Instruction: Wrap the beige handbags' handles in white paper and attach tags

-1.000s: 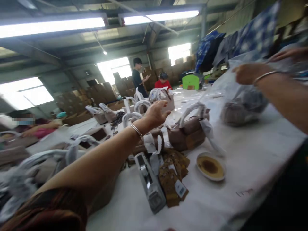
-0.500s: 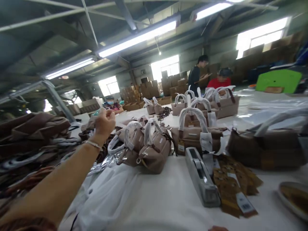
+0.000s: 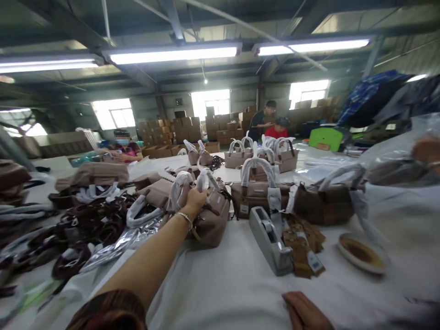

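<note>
My left arm reaches forward over the white table (image 3: 240, 284). My left hand (image 3: 196, 200) is closed around the white-wrapped handle of a taupe handbag (image 3: 213, 220) that stands with another like it just left of centre. My right hand (image 3: 304, 314) lies low on the table at the bottom edge, partly cut off, its fingers flat and with nothing in it. A grey tape dispenser (image 3: 270, 240) sits between the two hands, beside a pile of brown hang tags (image 3: 304, 245).
More taupe handbags (image 3: 256, 195) with wrapped handles stand across the table. Dark straps (image 3: 85, 224) and silver film lie left. A shallow dish (image 3: 360, 252) sits right. A co-worker's hand (image 3: 426, 149) holds a clear plastic bag at far right. Three people are at the back by stacked cartons.
The view has swung back towards the right. My left hand came down from the air and closed on the handbag's handle. My right hand has come into view at the bottom.
</note>
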A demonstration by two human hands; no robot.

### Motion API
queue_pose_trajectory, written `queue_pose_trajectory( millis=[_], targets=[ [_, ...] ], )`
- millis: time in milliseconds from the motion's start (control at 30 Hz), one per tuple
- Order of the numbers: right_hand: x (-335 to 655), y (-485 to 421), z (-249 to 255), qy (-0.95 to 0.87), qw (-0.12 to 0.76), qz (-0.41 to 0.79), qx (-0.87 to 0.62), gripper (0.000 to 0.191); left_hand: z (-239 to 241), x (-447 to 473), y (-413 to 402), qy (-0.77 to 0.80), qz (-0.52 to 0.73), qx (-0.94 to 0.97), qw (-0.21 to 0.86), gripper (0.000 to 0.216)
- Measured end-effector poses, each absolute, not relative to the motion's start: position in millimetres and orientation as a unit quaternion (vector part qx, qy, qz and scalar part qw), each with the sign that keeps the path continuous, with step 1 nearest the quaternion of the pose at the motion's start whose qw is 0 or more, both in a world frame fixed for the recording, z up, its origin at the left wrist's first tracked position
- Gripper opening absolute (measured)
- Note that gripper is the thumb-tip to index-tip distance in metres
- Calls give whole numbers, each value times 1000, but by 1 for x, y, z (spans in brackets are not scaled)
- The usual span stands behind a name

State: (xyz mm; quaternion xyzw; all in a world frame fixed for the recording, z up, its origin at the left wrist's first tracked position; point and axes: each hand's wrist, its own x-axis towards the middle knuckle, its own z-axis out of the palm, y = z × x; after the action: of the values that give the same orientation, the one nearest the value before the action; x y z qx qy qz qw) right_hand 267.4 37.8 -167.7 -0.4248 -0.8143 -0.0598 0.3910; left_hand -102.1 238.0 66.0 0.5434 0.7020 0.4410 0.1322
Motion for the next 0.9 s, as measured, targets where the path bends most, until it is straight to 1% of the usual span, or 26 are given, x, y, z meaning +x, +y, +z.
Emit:
queue_pose_trajectory(
  millis=[233,400,533,700,900],
  targets=[
    [257,31,-156,-797,412,-65,-436,26,68,-110,228,624,521,524,255,37],
    [258,30,-160,-789,402,-14,-464,25,79,-115,193,537,549,525,366,48],
    [255,30,-151,-775,410,52,-478,24,78,-123,155,471,521,548,455,54],
    [233,37,-116,-750,440,140,-474,23,69,-136,116,418,464,596,505,48],
    [193,62,-53,-720,477,173,-473,27,72,-145,75,384,426,634,519,49]
  ],
)
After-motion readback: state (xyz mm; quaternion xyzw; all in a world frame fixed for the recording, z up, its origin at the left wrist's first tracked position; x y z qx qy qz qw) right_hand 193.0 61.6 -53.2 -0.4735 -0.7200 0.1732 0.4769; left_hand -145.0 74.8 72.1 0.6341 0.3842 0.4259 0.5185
